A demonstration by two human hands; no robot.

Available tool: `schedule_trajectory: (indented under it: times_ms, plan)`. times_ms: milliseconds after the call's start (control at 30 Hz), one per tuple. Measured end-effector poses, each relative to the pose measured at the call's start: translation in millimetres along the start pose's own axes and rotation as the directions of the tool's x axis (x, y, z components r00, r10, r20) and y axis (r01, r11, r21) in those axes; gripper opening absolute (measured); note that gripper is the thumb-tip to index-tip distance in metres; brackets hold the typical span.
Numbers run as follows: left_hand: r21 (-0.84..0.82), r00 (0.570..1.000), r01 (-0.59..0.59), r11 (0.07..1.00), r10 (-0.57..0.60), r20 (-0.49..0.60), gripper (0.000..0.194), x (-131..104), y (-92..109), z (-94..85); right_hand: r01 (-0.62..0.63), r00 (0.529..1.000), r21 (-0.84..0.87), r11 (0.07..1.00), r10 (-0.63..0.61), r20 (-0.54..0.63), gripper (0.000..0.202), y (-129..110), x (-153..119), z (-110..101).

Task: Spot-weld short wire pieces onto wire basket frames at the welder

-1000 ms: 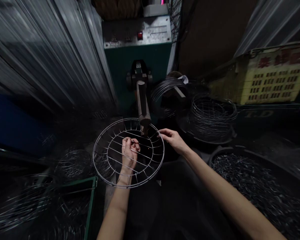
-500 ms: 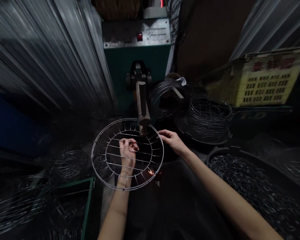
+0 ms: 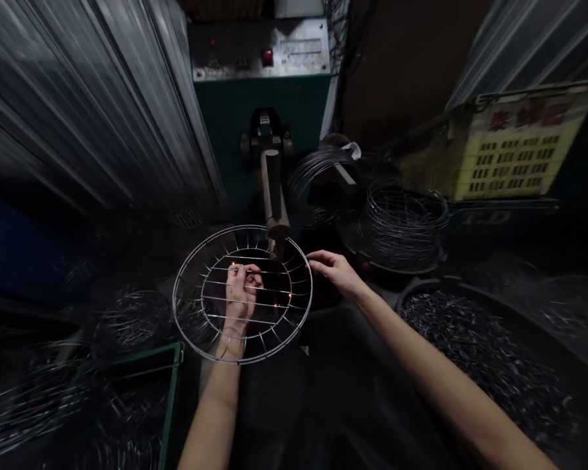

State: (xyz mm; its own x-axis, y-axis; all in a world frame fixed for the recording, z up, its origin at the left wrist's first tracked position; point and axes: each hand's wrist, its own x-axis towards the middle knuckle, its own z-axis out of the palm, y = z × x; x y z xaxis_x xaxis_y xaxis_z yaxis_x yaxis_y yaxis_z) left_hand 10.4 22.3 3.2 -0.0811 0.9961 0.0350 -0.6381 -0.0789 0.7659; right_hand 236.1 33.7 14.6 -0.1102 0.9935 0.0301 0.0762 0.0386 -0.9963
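A round wire rack (image 3: 280, 350), with a double outer ring, short ribs and parallel crossbars, is held level in front of the welding machine. My left hand (image 3: 242, 290) is beneath it, seen through the wires, its fingers curled at the crossbars. At the rack's right rim, my right hand (image 3: 336, 269) is pinched, thumb and forefinger meeting the outer ring; any small piece between the tips is too dark to see. The welder's thick upper arm (image 3: 274, 189) reaches down to the rack's far edge, where the contact point is partly hidden. Tiny glowing sparks (image 3: 289, 296) show among the wires.
Behind stands the green machine (image 3: 220, 117) with its switch panel. To the right are wire rings (image 3: 404, 219), a yellow crate (image 3: 512, 153) and a dark tub (image 3: 406, 294) of short metal pieces. A green-rimmed crate (image 3: 174, 385) with wire parts is at lower left.
The bright spark burst below the rack's near right side has faded to a few scattered glowing specks. The whole view has shifted slightly; both hands keep nearly the same position on the rack.
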Motion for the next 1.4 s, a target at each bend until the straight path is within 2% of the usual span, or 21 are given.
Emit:
schedule_trajectory:
  times_ms: [133, 200, 433, 533, 733, 1067, 1233, 1400]
  plan:
    - [0.032, 0.984, -0.143, 0.989, 0.145, -0.100, 0.031, -3.2, -5.8, 4.7, 0.003, 1.000, 0.028, 1.000, -0.004, 0.017, 0.032, -4.8, 5.7, 7.4]
    - [0.044, 0.979, -0.164, 0.986, 0.168, -0.119, 0.031, -4.3, -8.5, 8.0, 0.007, 1.000, 0.028, 1.000, -0.007, 0.014, 0.033, -7.5, 10.5, 10.6]
    - [-0.012, 0.981, -0.155, 0.988, 0.153, -0.116, 0.027, -8.5, -3.9, 13.9, 0.005, 0.997, 0.061, 0.998, -0.001, -0.073, 0.034, 4.8, 17.7, -1.6]
    - [-0.025, 0.980, -0.177, 0.984, 0.174, -0.097, 0.027, -4.5, -5.6, 17.2, 0.016, 0.997, 0.067, 0.998, -0.011, -0.076, 0.033, 6.7, 17.0, -3.9]
    - [-0.014, 0.972, -0.214, 0.977, 0.212, -0.097, 0.025, 3.8, -13.0, 19.3, 0.021, 0.999, 0.074, 0.997, -0.019, -0.037, 0.032, -3.4, 17.9, 4.1]
    - [-0.002, 0.988, -0.138, 0.990, 0.138, -0.071, 0.027, 0.5, -9.6, 8.3, 0.029, 0.997, 0.155, 0.988, -0.039, 0.065, 0.033, 7.0, 28.2, 14.9]
    - [0.042, 0.966, -0.211, 0.977, 0.215, -0.141, 0.025, -1.9, -12.6, 15.6, 0.054, 0.998, 0.185, 0.981, -0.058, 0.016, 0.031, 7.9, 34.5, 24.2]
    - [0.047, 0.955, -0.243, 0.969, 0.248, -0.165, 0.022, -1.0, -15.5, 17.3, 0.093, 0.995, 0.187, 0.978, -0.096, 0.004, 0.028, 8.8, 45.0, 26.2]
